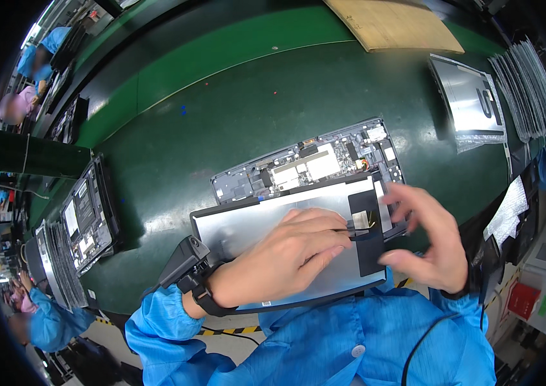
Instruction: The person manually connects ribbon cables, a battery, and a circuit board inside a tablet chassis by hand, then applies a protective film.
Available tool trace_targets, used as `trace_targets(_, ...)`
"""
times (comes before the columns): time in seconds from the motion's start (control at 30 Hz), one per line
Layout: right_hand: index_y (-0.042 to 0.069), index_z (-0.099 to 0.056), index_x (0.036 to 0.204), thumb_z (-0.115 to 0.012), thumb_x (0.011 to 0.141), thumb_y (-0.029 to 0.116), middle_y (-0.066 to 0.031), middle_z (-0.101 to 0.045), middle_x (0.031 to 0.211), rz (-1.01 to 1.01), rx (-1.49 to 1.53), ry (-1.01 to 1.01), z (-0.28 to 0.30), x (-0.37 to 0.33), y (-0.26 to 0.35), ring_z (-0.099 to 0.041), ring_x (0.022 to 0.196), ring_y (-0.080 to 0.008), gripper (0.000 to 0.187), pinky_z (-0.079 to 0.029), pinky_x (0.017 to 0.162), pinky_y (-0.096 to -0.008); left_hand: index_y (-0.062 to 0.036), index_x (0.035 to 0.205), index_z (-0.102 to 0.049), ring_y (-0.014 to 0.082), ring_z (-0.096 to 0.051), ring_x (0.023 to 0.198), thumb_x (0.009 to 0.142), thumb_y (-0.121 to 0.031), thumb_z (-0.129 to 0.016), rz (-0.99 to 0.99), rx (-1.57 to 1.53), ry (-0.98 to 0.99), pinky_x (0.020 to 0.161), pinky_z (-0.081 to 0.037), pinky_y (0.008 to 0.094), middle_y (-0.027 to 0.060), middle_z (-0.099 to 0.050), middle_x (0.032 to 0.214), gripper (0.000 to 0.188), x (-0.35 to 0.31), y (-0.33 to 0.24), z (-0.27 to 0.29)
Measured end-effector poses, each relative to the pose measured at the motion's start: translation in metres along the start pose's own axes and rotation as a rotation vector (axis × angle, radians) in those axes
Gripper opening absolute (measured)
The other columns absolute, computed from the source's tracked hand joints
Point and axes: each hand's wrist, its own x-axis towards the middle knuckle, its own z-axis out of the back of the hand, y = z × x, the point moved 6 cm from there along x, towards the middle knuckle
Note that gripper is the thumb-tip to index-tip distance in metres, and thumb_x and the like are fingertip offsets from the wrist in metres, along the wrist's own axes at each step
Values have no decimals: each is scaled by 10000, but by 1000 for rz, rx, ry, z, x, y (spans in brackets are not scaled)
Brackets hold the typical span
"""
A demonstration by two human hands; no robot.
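A flat display panel (247,228) with a silver back lies in front of me at the near edge of the green bench, leaning onto an open device chassis (311,164) with circuit boards showing. My left hand (286,257) rests on the panel and pinches thin black tweezers (349,229), whose tips touch a small gold flex cable (361,220) on the panel's black strip (369,248). My right hand (431,241) holds the panel's right edge, fingers spread over the black strip. A black device is strapped to my left wrist (186,267).
A second open chassis (89,215) lies at the left beside a stack of grey panels (60,270). At the right sit a bagged silver panel (469,103) and a stack of sheets (530,90). A wooden board (392,22) lies at the back. Other people in blue work at the left.
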Motion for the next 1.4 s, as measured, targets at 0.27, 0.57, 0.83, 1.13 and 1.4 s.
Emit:
trace_targets(0.27, -14, -713, 863, -765, 870, 20, -81, -695, 776, -100, 403, 46, -46, 11, -18, -651, 720, -225, 62, -488, 648, -324, -6, 1084, -682, 231, -670, 1028, 959, -73, -693, 194, -429, -363, 868, -523, 339, 101, -673, 1144, 142, -27, 15, 16)
trace_targets(0.57, -25, -667, 1220, -633, 931, 1, -126, -692, 1041, 118, 171, 88, -26, 25, -12, -698, 905, -250, 292, -561, 820, -342, 30, 941, -699, 125, -688, 803, 1063, -157, -599, 503, -743, 22, 697, -545, 269, 46, -687, 840, 245, -12, 37, 32)
trace_targets(0.83, -16, -703, 1024, -779, 622, -59, -114, -680, 959, 575, -242, -49, -62, 26, -8, -651, 756, -254, 411, -546, 647, -359, 17, 956, -715, 217, -687, 816, 937, -98, -731, 340, -103, -247, 702, -531, 308, 101, -698, 937, 118, -21, 19, 44)
trace_targets(1.13, -20, -667, 937, -810, 638, -52, -102, -641, 893, 450, -229, -117, -86, 23, 13, -641, 735, -260, 333, -546, 637, -353, -2, 967, -685, 309, -600, 903, 810, 24, -765, -13, 394, -453, 811, -485, 372, 109, -641, 987, 178, -33, 13, 67)
trace_targets(1.4, -48, -710, 1085, -798, 613, -84, -103, -631, 937, 390, -302, -124, -87, 23, 14, -650, 785, -254, 481, -560, 661, -341, -10, 948, -672, 306, -580, 901, 819, -28, -782, -98, 489, -332, 805, -482, 400, 94, -608, 962, 171, 0, 26, 59)
